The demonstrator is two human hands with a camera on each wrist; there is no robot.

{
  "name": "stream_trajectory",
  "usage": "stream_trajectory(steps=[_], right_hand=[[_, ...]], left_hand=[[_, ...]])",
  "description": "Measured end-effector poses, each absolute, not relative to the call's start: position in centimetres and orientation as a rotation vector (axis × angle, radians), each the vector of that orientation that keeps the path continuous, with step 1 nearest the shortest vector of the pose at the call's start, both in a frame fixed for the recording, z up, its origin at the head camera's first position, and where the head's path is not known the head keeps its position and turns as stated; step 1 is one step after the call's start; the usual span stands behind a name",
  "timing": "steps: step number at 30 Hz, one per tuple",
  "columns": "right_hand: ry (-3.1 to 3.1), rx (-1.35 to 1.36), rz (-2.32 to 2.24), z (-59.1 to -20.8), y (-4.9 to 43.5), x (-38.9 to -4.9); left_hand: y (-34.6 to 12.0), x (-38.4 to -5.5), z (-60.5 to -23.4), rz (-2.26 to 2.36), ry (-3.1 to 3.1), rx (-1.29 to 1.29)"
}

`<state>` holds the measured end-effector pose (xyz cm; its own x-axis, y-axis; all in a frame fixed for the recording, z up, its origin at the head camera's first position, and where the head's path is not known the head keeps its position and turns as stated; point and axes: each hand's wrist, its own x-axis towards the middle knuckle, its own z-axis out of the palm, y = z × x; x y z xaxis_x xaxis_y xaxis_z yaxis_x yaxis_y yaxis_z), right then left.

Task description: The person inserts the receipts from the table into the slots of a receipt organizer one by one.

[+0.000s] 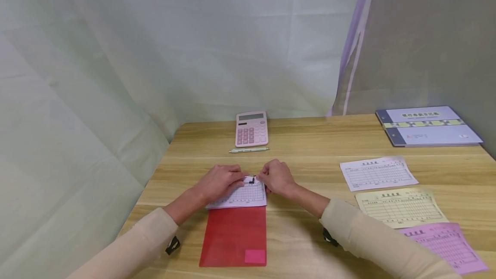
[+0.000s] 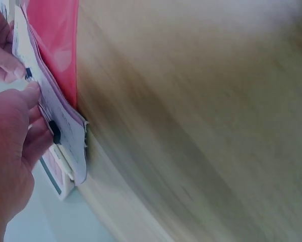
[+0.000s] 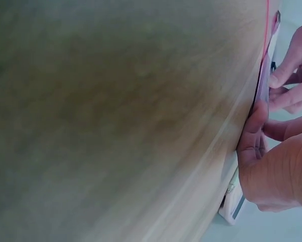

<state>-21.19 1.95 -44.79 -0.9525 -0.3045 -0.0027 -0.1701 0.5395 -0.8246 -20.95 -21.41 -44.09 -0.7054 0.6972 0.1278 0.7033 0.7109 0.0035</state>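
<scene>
A stack of printed slips (image 1: 248, 197) lies over the upper part of a red folder (image 1: 236, 231), under a metal fastener with black sliders (image 1: 252, 180). My left hand (image 1: 222, 182) reaches across the slips from the left. In the left wrist view its thumb and fingers pinch the thin fastener bar between two black sliders. From the right, my right hand (image 1: 277, 178) has its fingertips at the fastener's other end. In the right wrist view its fingers curl around the edge of the slips and folder, partly hiding it.
Beyond the hands lie a pen (image 1: 249, 150) and a pink calculator (image 1: 252, 129). To the right are a white slip (image 1: 379, 173), a yellow slip (image 1: 401, 207) and a pink slip (image 1: 445, 244). A ledger book (image 1: 428, 126) rests at the back right of the wooden table (image 1: 306, 231).
</scene>
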Motion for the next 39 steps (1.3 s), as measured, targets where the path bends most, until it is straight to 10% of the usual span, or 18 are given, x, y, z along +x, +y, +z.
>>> stream_trajectory(steps=[39], right_hand=[[2.418, -0.288, -1.488, -44.1, 2.4, -21.0]], left_hand=[[-21.3, -20.5, -44.8, -0.142, -2.715, -1.138]])
